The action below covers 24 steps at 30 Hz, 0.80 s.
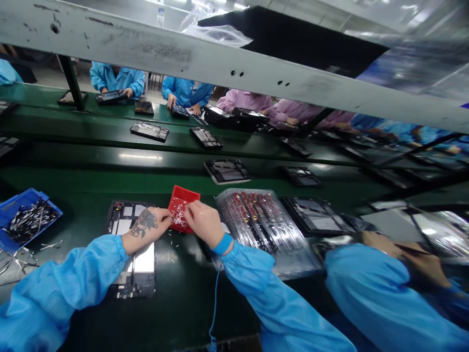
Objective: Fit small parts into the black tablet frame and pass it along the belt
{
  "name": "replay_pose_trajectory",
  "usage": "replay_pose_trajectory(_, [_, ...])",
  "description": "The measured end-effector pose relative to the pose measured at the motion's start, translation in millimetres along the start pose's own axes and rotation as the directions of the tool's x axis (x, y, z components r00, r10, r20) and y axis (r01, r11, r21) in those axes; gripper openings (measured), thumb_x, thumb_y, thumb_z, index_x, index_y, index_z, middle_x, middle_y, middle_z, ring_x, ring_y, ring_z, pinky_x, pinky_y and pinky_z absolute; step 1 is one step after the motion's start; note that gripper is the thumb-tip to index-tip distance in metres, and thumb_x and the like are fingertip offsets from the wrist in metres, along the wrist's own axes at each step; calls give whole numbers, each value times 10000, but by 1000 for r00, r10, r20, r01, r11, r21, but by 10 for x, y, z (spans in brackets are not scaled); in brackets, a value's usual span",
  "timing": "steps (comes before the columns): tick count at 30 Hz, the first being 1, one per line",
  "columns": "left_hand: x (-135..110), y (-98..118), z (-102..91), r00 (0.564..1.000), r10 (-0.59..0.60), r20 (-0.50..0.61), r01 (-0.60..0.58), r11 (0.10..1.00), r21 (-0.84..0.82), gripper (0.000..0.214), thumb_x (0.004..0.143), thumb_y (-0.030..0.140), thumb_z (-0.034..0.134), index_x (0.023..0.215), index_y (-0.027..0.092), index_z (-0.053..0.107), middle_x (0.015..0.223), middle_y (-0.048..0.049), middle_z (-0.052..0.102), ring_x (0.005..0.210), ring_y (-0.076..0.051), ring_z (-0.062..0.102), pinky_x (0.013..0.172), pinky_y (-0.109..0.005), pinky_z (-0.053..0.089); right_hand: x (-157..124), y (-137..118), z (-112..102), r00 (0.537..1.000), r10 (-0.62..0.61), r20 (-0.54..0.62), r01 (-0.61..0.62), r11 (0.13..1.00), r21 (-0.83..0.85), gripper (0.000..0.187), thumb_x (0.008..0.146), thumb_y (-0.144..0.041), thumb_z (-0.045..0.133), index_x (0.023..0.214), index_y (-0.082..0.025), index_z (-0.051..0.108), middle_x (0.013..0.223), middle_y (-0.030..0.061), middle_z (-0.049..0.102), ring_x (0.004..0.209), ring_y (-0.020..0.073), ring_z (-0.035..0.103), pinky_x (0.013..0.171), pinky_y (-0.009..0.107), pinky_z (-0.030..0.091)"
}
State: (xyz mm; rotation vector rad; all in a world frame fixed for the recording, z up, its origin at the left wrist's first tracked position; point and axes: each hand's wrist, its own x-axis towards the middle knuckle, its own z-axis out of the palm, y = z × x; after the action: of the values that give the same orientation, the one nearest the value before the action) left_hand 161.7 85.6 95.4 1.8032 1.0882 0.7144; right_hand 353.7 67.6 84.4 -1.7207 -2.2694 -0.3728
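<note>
A small red tray holds many tiny white pieces. My left hand is at the tray's left side, its fingertips pinched near the rim; whatever they hold is too small to name. Over the right side of the tray, my right hand has thumb and fingers pinched together among the white pieces, and I cannot make out what is in them. A blue band with a cord circles my right wrist. Beneath my left forearm lies an opened tablet-like device, its internal parts showing. Several white bits are scattered on the green bench beside it.
A blue bin of small dark parts stands at left, with loose metallic pieces nearby. At right are a clear plastic tray of circuit strips and more opened devices. A co-worker's blue sleeve is close on the right. Devices line the conveyor ahead.
</note>
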Motion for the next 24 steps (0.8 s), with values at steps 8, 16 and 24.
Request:
replay_pose_trajectory(8, [-264, -29, -257, 921, -381, 83, 361, 753, -550, 255, 780, 342, 645, 892, 130, 734, 872, -112, 773, 813, -184, 721, 775, -295, 542, 78, -37, -54, 992, 108, -64, -103, 991, 80, 233, 917, -117, 443, 926, -172, 670, 917, 65, 678, 753, 157, 637, 605, 241, 430])
replay_pose_trajectory(16, [-510, 32, -334, 913, -405, 40, 287, 572, -768, 274, 692, 346, 759, 853, 125, 738, 883, -114, 773, 895, -219, 714, 847, -321, 533, -191, -794, -357, 982, 0, -187, 82, 900, 428, 230, 967, -285, 497, 842, -181, 659, 760, 46, 631, 703, 150, 610, 646, 250, 444])
replay_pose_trajectory(24, [-540, 58, -335, 906, -386, -173, 130, 643, -755, 179, 702, 263, 726, 818, 130, 747, 965, -103, 763, 1006, -235, 679, 976, -358, 485, -55, -1211, -224, 976, -49, -213, 94, 973, 209, 207, 948, -210, 478, 840, -163, 648, 747, 62, 620, 716, 174, 596, 604, 274, 396])
